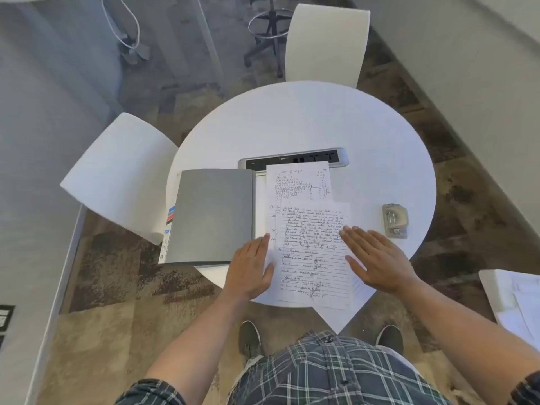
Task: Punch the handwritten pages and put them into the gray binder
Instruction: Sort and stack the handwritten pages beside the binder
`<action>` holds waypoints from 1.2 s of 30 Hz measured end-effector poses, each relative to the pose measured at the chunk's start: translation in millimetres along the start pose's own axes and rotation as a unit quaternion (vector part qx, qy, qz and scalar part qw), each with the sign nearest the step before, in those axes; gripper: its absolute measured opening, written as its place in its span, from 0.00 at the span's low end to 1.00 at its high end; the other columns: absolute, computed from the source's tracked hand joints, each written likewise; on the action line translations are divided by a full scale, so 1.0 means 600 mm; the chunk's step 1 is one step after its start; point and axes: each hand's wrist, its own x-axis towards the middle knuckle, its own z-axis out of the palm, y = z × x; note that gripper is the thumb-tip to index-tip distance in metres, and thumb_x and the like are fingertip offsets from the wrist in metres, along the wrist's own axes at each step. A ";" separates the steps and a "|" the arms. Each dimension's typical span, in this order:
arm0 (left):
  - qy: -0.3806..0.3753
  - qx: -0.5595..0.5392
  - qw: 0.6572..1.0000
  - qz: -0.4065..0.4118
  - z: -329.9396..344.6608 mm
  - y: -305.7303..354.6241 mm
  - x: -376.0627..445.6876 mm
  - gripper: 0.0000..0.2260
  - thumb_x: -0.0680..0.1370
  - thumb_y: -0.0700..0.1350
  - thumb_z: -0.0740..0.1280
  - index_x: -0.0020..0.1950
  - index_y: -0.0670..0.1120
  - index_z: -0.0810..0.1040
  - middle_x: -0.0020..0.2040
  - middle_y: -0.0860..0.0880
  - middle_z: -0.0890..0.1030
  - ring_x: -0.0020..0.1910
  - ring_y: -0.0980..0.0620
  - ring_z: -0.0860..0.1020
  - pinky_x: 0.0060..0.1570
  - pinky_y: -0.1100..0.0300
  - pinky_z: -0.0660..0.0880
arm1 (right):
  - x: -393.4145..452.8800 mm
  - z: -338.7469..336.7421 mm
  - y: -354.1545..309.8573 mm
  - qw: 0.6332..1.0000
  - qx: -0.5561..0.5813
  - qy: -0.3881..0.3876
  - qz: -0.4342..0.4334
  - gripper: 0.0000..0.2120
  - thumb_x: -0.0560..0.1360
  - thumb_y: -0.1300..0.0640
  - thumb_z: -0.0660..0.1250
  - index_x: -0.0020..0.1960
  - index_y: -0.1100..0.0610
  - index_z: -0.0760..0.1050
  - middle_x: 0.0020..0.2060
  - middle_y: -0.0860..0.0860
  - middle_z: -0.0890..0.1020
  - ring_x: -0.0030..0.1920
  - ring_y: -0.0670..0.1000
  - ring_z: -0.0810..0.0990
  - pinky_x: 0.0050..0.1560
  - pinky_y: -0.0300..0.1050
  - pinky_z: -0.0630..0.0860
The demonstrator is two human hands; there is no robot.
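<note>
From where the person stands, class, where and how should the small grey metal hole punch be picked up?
Probably with the right hand, coming from above and gripping across the two long sides of the small grey metal hole punch. It lies flat and alone on the round white table, right of the handwritten pages.

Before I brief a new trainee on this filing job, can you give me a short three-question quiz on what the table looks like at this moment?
1. True or false: the gray binder lies closed on the table.
2. On which side of the handwritten pages does the hole punch sit: the person's left or right?
3. What touches the pages?
A. only the left hand
B. only the right hand
C. both hands, laid flat

Key:
1. True
2. Right, apart from the pages, untouched
3. C
</note>
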 end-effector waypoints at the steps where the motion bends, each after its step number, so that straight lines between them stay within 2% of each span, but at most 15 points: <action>1: -0.025 -0.001 1.000 0.001 0.006 0.006 -0.001 0.31 0.83 0.55 0.58 0.82 0.44 0.57 0.78 0.45 0.68 0.75 0.45 0.68 0.73 0.49 0.66 | 0.001 0.005 -0.006 1.000 0.002 -0.018 -0.013 0.30 0.84 0.43 0.51 0.81 0.56 0.62 0.78 0.53 0.68 0.76 0.55 0.71 0.74 0.55 0.70; 3: -0.073 0.021 0.997 0.011 0.018 0.013 0.000 0.32 0.82 0.57 0.58 0.83 0.44 0.56 0.78 0.45 0.67 0.75 0.46 0.67 0.72 0.49 0.66 | 0.002 0.014 -0.015 0.998 0.009 -0.038 -0.049 0.29 0.84 0.44 0.52 0.80 0.57 0.66 0.74 0.54 0.75 0.70 0.56 0.79 0.64 0.55 0.79; 5: -0.117 0.046 0.992 0.024 0.028 0.018 0.001 0.33 0.81 0.57 0.60 0.83 0.45 0.55 0.77 0.45 0.67 0.74 0.45 0.67 0.72 0.49 0.66 | 0.000 0.028 -0.026 0.994 -0.005 -0.061 -0.092 0.29 0.84 0.43 0.52 0.79 0.58 0.68 0.71 0.55 0.78 0.66 0.57 0.82 0.57 0.53 0.83; 7: -0.139 0.058 0.988 0.037 0.034 0.021 0.002 0.34 0.81 0.56 0.61 0.82 0.45 0.55 0.76 0.45 0.67 0.74 0.45 0.67 0.73 0.49 0.66 | 0.000 0.034 -0.031 0.988 -0.030 -0.073 -0.133 0.30 0.84 0.41 0.53 0.78 0.58 0.68 0.69 0.56 0.80 0.62 0.57 0.84 0.51 0.53 0.83; 11: -0.177 0.058 0.982 0.039 0.040 0.023 -0.004 0.32 0.81 0.53 0.65 0.81 0.47 0.58 0.79 0.46 0.63 0.76 0.45 0.65 0.74 0.49 0.64 | -0.007 0.054 -0.053 0.970 -0.084 -0.157 -0.162 0.36 0.78 0.34 0.59 0.77 0.58 0.68 0.66 0.59 0.81 0.49 0.60 0.85 0.38 0.52 0.81; 15: -0.179 0.041 0.983 0.018 0.040 0.028 0.001 0.27 0.81 0.51 0.65 0.79 0.47 0.65 0.81 0.47 0.63 0.77 0.46 0.64 0.74 0.49 0.63 | -0.013 0.064 -0.081 0.970 -0.109 -0.185 -0.115 0.41 0.74 0.28 0.61 0.73 0.59 0.73 0.65 0.60 0.81 0.48 0.64 0.85 0.36 0.54 0.80; 19: -0.180 0.011 0.983 -0.022 0.039 0.032 0.012 0.24 0.81 0.52 0.64 0.76 0.48 0.69 0.79 0.49 0.67 0.75 0.46 0.68 0.72 0.49 0.66 | -0.006 0.062 -0.111 0.963 -0.130 -0.216 -0.099 0.47 0.71 0.25 0.61 0.74 0.61 0.70 0.62 0.65 0.81 0.49 0.68 0.83 0.40 0.59 0.80; 24: -0.166 -0.011 0.985 -0.043 0.035 0.034 0.022 0.20 0.80 0.53 0.64 0.72 0.48 0.74 0.69 0.49 0.77 0.66 0.46 0.76 0.64 0.50 0.73 | 0.002 0.054 -0.128 0.956 -0.109 -0.251 -0.109 0.42 0.75 0.31 0.60 0.76 0.62 0.67 0.62 0.69 0.80 0.40 0.65 0.84 0.37 0.54 0.78; 26: -0.166 -0.022 0.985 -0.053 0.035 0.034 0.025 0.20 0.81 0.53 0.63 0.70 0.48 0.75 0.68 0.49 0.77 0.65 0.46 0.76 0.63 0.50 0.74 | 0.005 0.048 -0.123 0.961 -0.094 -0.228 -0.127 0.37 0.77 0.36 0.57 0.76 0.61 0.67 0.62 0.66 0.80 0.37 0.62 0.84 0.35 0.50 0.74; 29: -0.163 -0.064 0.982 -0.073 0.032 0.030 0.025 0.18 0.82 0.52 0.62 0.70 0.48 0.76 0.68 0.50 0.77 0.65 0.46 0.77 0.63 0.51 0.74 | 0.012 0.036 -0.114 0.972 -0.092 -0.157 -0.150 0.28 0.82 0.46 0.53 0.78 0.59 0.65 0.61 0.57 0.83 0.40 0.59 0.85 0.34 0.46 0.66; 31: -0.150 -0.129 0.974 -0.109 0.029 0.024 0.027 0.15 0.82 0.48 0.61 0.66 0.49 0.78 0.66 0.51 0.79 0.63 0.47 0.78 0.61 0.51 0.75 | 0.018 0.033 -0.106 0.977 -0.087 -0.129 -0.145 0.25 0.83 0.52 0.53 0.78 0.59 0.65 0.58 0.53 0.84 0.41 0.57 0.85 0.34 0.46 0.65; 34: -0.089 -0.243 0.947 -0.189 0.024 0.011 0.032 0.12 0.82 0.42 0.59 0.58 0.46 0.80 0.56 0.49 0.82 0.53 0.49 0.80 0.54 0.50 0.79 | 0.026 0.023 -0.091 0.983 -0.064 -0.135 -0.107 0.24 0.80 0.56 0.61 0.76 0.58 0.70 0.56 0.50 0.86 0.35 0.54 0.85 0.29 0.43 0.64; 36: -0.041 -0.299 0.924 -0.235 0.018 0.003 0.037 0.13 0.81 0.38 0.58 0.57 0.44 0.81 0.53 0.49 0.82 0.51 0.50 0.79 0.48 0.58 0.76 | 0.030 0.016 -0.084 0.987 -0.047 -0.134 -0.075 0.23 0.74 0.59 0.70 0.69 0.56 0.78 0.45 0.48 0.88 0.26 0.51 0.80 0.22 0.40 0.66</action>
